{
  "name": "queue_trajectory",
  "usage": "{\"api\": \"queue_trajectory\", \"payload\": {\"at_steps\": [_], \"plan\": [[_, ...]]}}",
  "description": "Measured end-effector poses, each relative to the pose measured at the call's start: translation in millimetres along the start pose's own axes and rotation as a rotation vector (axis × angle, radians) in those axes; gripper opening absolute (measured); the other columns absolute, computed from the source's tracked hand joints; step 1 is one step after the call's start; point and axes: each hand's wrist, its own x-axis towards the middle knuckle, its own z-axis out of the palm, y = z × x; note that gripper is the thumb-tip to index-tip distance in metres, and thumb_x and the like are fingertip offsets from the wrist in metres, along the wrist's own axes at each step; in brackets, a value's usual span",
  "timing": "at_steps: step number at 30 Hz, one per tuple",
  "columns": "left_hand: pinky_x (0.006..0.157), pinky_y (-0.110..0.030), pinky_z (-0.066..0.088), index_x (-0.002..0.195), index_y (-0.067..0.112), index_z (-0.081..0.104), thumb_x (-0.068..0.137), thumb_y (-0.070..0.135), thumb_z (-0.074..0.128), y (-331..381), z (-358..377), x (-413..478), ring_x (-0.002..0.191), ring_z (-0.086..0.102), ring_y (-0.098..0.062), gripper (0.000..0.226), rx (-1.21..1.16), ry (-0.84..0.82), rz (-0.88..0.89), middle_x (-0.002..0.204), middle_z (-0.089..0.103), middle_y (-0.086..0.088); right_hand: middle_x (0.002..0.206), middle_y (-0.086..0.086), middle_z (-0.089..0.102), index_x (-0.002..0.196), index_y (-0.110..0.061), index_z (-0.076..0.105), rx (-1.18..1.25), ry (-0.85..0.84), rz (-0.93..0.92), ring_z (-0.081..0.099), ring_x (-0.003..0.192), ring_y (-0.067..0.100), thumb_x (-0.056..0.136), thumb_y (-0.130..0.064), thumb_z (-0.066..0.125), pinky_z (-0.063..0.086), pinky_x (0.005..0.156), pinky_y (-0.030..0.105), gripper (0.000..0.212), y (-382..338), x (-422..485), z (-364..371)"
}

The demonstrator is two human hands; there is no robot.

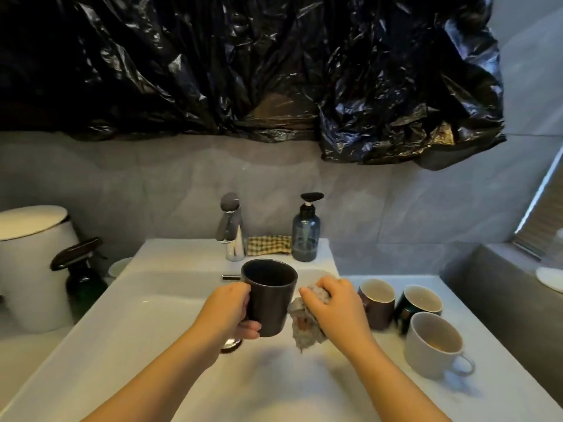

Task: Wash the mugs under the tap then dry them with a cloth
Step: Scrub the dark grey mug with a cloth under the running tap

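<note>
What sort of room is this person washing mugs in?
Probably a bathroom: a white washbasin with a chrome mixer tap, a blue pump soap bottle on its ledge, and grey tiled walls.

Your left hand [227,309] holds mug [269,296] over the sink [137,315]. Your right hand [335,306] grips cloth [304,328] just right of it. Tap [231,229] sits behind, and three more mugs [419,303] stand on the right.
</note>
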Motion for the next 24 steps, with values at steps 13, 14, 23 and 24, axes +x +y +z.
{"api": "queue_trajectory", "payload": {"at_steps": [13,14,23,24], "plan": [[0.058,-0.034,0.052,0.067,0.012,0.048,0.099,0.013,0.035,-37,-76,71,0.054,0.056,-0.024,0.035,0.060,0.100,0.178,0.047,0.052,-0.002,0.104,-0.007,0.057,0.123,-0.028,0.054,0.141,0.049,-0.150,0.053,0.095,0.012,0.093,-0.032,0.053,0.042,0.078,0.026,0.029,-79,86,53],[0.055,-0.032,0.052,0.066,0.012,0.048,0.098,0.012,0.035,-37,-77,75,0.053,0.057,-0.024,0.035,0.059,0.101,0.186,0.048,0.053,-0.003,0.107,-0.003,0.059,0.126,-0.031,0.052,0.164,0.026,-0.177,0.054,0.097,0.014,0.093,-0.036,0.054,0.045,0.081,0.028,0.034,-86,93,55],[0.056,-0.033,0.048,0.061,0.008,0.041,0.097,0.007,0.035,-48,-75,102,0.051,0.053,-0.028,0.036,-0.005,0.076,0.211,0.034,0.046,0.003,0.128,0.000,0.059,0.135,-0.029,0.045,0.090,-0.049,-0.321,0.054,0.115,0.022,0.095,-0.037,0.048,0.046,0.096,0.036,0.042,-103,126,83],[0.057,-0.034,0.048,0.060,0.007,0.039,0.096,0.007,0.036,-50,-74,103,0.053,0.053,-0.029,0.037,-0.017,0.079,0.219,0.035,0.046,0.003,0.128,0.001,0.058,0.137,-0.029,0.042,0.095,-0.064,-0.304,0.054,0.115,0.022,0.094,-0.038,0.048,0.045,0.095,0.035,0.044,-101,128,83]]}}
